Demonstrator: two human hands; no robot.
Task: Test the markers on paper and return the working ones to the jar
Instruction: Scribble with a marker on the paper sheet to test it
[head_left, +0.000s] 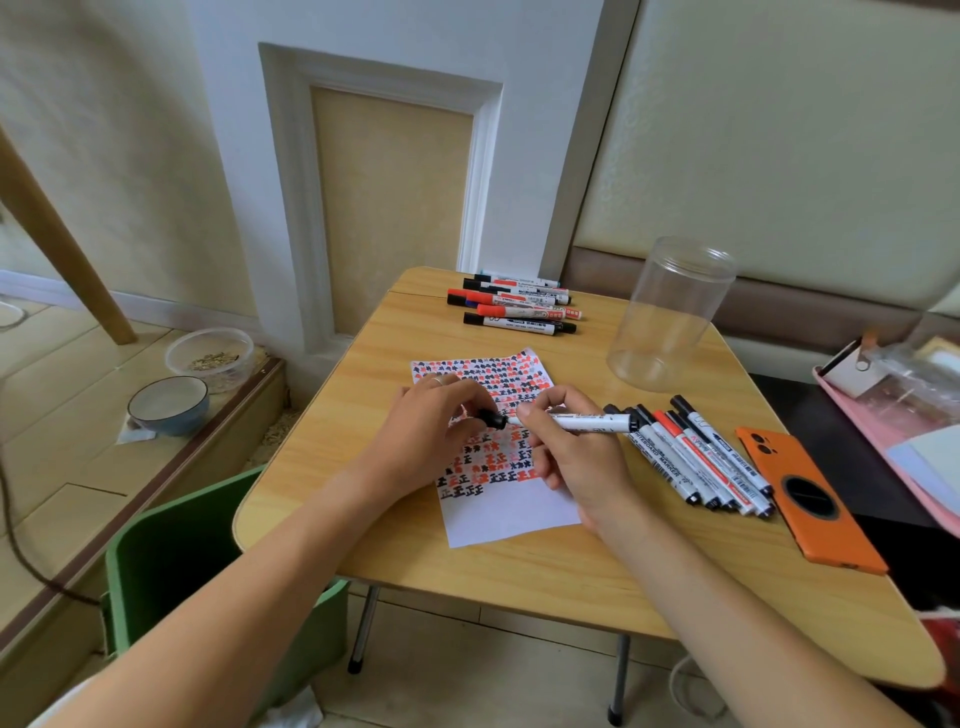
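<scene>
- left hand (436, 426) fingers pinch black cap (492, 419); right hand (566, 441) fingers wrap white marker (582, 422) barrel, cap at the tip, can't tell going on or off
- paper (498, 447) under both hands, mostly filled with red and black marks, bare strip nearest the wrists
- jar (670, 317) clear plastic cylinder, beyond right fingers, empty, so nothing returned yet
- marker pile (696, 457) right of right fingers, second group (519, 306) beyond, on wood-grain counter (519, 571); smooth white barrels

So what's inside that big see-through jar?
Nothing that I can see. The jar stands on the table and you can see straight through it; no markers inside.
</scene>
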